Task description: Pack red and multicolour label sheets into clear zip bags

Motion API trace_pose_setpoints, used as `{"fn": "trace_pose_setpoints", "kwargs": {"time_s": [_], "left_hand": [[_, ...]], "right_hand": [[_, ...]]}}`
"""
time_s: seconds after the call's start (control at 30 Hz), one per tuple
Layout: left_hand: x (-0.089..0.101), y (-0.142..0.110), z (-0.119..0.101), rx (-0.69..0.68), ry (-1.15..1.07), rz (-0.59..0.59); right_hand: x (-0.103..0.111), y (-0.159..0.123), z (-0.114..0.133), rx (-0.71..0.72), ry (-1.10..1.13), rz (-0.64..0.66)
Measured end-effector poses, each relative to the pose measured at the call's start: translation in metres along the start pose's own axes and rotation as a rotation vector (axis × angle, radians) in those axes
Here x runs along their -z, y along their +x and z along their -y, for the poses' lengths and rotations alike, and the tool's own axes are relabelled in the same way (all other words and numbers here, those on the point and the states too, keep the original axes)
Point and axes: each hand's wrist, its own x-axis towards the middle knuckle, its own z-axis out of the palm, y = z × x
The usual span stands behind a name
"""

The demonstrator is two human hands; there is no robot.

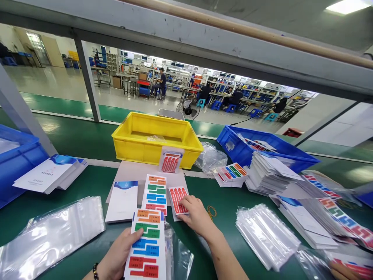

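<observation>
My left hand [125, 245] pinches a white label sheet [147, 249] printed with orange, green, blue and red tags, thumb on top. A second multicoloured label sheet [156, 190] lies just beyond it. My right hand [194, 214] has its fingers curled on the edge of a red label sheet [178, 198] lying on a small pile; how many sheets it grips is hidden. Left of the labels is a stack of white booklets [122, 202] with a blue top band. Clear plastic bags [177, 252] lie partly under the held sheet.
A yellow bin [157, 151] stands at the back, with red labels [171, 160] leaning on it. Blue bins [239, 147] flank it. Clear bags [266, 233], booklet stacks [268, 175] and rubber bands [212, 212] lie rightward. Another person's hand [346, 270] shows at lower right.
</observation>
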Motion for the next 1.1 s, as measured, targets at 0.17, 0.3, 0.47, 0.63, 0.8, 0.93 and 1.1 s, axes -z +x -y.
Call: {"fn": "trace_pose_setpoints", "kwargs": {"time_s": [0.17, 0.3, 0.47, 0.63, 0.8, 0.93, 1.1], "left_hand": [[0.003, 0.003, 0.004, -0.05, -0.004, 0.013], [0.002, 0.003, 0.006, -0.095, -0.013, 0.057], [0.003, 0.008, 0.011, -0.174, -0.134, 0.218], [0.007, 0.013, 0.015, -0.293, -0.066, 0.283], [0.011, 0.012, 0.017, -0.309, 0.082, 0.266], [0.011, 0.009, 0.018, -0.241, 0.17, 0.283], [0.013, 0.005, 0.011, -0.406, 0.455, 0.225]], "right_hand": [[-0.004, 0.0, -0.015, 0.07, 0.079, -0.064], [0.0, -0.007, -0.007, 0.139, 0.081, -0.441], [0.001, -0.028, 0.05, 0.431, 0.116, -0.661], [-0.024, -0.032, 0.094, 0.703, 0.154, -0.394], [-0.03, -0.028, 0.078, 0.44, 0.475, -0.362], [-0.023, -0.024, 0.067, -0.151, 1.056, -0.121], [-0.022, -0.013, 0.064, -0.35, 1.567, 0.135]]}}
